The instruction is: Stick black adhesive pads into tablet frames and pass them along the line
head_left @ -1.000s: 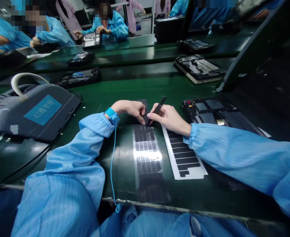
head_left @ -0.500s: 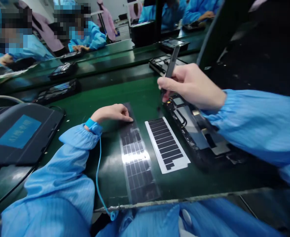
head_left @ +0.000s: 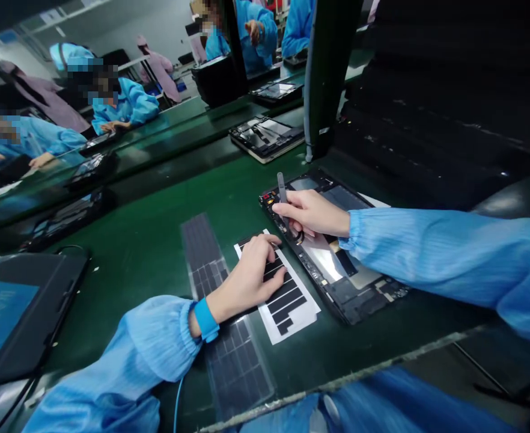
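My right hand [head_left: 312, 211] pinches a dark tweezer tool [head_left: 282, 191] and holds its tip down on the near-left part of an opened tablet [head_left: 337, 255] lying on the green belt. My left hand [head_left: 252, 274] rests with fingers spread on a white sheet of black strips [head_left: 287, 304], just left of the tablet. A blue wrist strap [head_left: 205, 319] circles my left wrist. A long dark sheet of small pads [head_left: 220, 325] lies under my left forearm.
A dark device with a blue label [head_left: 8, 310] sits at the left. More opened tablets [head_left: 265, 137] lie further along the belt. A tall dark panel [head_left: 332, 66] stands behind the tablet. People in blue coats [head_left: 121, 102] work across the line.
My left hand left the dark pad sheet and moved right onto the white strip sheet. My right hand lowered the tool onto the tablet. The view swung right.
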Tool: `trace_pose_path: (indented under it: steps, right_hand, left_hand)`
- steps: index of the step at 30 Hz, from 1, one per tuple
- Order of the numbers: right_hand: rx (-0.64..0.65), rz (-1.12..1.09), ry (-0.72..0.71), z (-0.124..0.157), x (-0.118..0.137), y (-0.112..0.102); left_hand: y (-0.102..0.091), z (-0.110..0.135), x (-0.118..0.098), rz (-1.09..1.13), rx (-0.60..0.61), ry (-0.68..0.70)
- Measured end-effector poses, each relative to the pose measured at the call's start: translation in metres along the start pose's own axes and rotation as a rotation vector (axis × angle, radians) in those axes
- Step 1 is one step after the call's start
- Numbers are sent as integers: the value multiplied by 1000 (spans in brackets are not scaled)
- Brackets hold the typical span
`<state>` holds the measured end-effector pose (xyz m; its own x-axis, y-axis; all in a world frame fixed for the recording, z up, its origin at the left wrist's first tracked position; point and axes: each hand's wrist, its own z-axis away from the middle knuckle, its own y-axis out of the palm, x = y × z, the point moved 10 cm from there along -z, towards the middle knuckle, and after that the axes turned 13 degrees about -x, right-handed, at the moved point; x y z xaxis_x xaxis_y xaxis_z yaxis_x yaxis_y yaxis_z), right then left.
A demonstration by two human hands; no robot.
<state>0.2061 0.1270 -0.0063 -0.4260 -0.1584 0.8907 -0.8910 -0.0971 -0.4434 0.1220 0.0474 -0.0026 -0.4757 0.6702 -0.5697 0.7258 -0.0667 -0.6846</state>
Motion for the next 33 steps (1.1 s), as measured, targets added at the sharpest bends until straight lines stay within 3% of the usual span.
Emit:
trace_pose_path:
  steps: [4, 14, 19, 24, 28, 33]
  right_hand:
    - [-19, -5, -7, 0, 0, -3]
    - [-34, -11, 9, -1, 1, -3]
    - [-66, 56, -42, 0, 6, -6]
    - [-122, 101, -91, 1, 12, -11]
    - [-113, -10, -6, 0, 3, -10]
    - [-105, -94, 75, -2, -8, -8]
  left_hand:
    - [1, 2, -2, -21, 8, 16]
    - [5, 3, -25, -81, 63, 209]
    - [11, 4, -26, -83, 149, 199]
    - [11, 3, -27, -129, 145, 203]
    - [10, 2, -24, -182, 113, 186]
    - [13, 5, -36, -213, 114, 290]
